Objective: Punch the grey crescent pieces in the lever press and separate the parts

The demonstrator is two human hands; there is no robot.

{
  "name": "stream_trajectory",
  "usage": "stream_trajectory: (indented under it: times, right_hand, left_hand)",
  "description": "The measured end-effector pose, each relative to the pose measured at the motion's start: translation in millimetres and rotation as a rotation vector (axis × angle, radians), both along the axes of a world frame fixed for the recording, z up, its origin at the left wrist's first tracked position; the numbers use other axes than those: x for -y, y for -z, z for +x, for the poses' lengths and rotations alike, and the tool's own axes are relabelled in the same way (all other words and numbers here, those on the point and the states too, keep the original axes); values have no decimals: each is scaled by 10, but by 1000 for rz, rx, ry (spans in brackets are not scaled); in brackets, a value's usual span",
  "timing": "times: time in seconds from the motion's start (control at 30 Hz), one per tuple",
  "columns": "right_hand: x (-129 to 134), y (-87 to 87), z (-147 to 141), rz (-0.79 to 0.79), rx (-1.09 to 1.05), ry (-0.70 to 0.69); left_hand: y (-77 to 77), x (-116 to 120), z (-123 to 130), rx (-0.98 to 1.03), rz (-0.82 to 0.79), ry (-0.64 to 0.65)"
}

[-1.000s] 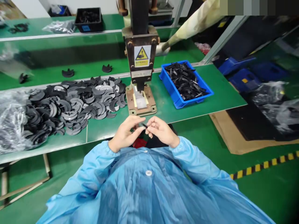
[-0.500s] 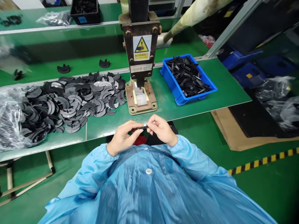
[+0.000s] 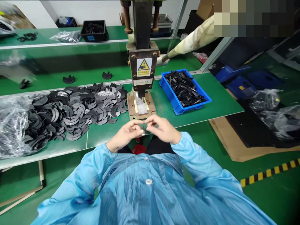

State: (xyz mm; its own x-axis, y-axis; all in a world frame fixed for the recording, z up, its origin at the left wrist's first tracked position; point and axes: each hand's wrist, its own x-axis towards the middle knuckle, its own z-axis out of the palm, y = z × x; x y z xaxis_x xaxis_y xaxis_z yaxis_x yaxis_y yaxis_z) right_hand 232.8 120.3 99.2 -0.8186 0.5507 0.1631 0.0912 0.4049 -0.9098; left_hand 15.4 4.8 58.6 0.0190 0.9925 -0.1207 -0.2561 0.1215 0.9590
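Observation:
My left hand (image 3: pixel 127 132) and my right hand (image 3: pixel 161 127) meet at the table's front edge, just before the press base (image 3: pixel 152 104). A small dark part (image 3: pixel 142 127) shows between the fingertips, mostly hidden by them. The left fingers pinch around it. My right thumb and forefinger are bent close together, and what they hold is too small to name. Above the base stands the press (image 3: pixel 142 57) with a yellow warning label. Dark curved pieces (image 3: pixel 77 109) lie heaped to the left. To the right, a blue bin (image 3: pixel 173 101) holds thin black parts.
A clear plastic bag (image 3: pixel 12 128) lies at the left end of the heap. Behind, a black bin (image 3: pixel 93 37) stands on the rear shelf. A pale wrapped tube (image 3: pixel 192 40) slants behind the press. Cardboard (image 3: pixel 234 151) lies at the right.
The view has tilted upward, showing more of the press and rear shelf. My hands have shifted nearer the press base, and the dark part between them is less visible.

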Motion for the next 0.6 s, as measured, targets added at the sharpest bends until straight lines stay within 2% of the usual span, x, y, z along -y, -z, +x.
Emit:
stream_trajectory:
  times: [0.1, 0.17, 0.23, 0.3, 0.33, 0.4, 0.5, 0.6]
  right_hand:
    - [-392, -266, 71, 235, -157, 266]
    - [-669, -549, 76, 379, -350, 421]
    - [-883, -904, 34, 504, -564, 517]
    - [-999, -1276, -38, 553, -764, 510]
    - [-1021, -1445, -78, 550, -833, 452]
    - [-1016, -1703, -153, 539, -833, 308]
    - [-949, -1841, -230, 571, -734, 274]
    - [-828, -1734, -247, 600, -705, 371]
  left_hand:
    - [72, -341, -204, -106, 107, -228]
    - [129, -615, -339, -169, 149, -358]
    - [171, -874, -439, -278, 195, -453]
    - [188, -1072, -498, -471, 247, -499]
    - [188, -1142, -516, -594, 268, -495]
    - [177, -1224, -541, -847, 297, -442]
    - [154, -1252, -572, -1117, 357, -321]
    - [139, -1238, -604, -1224, 443, -240]
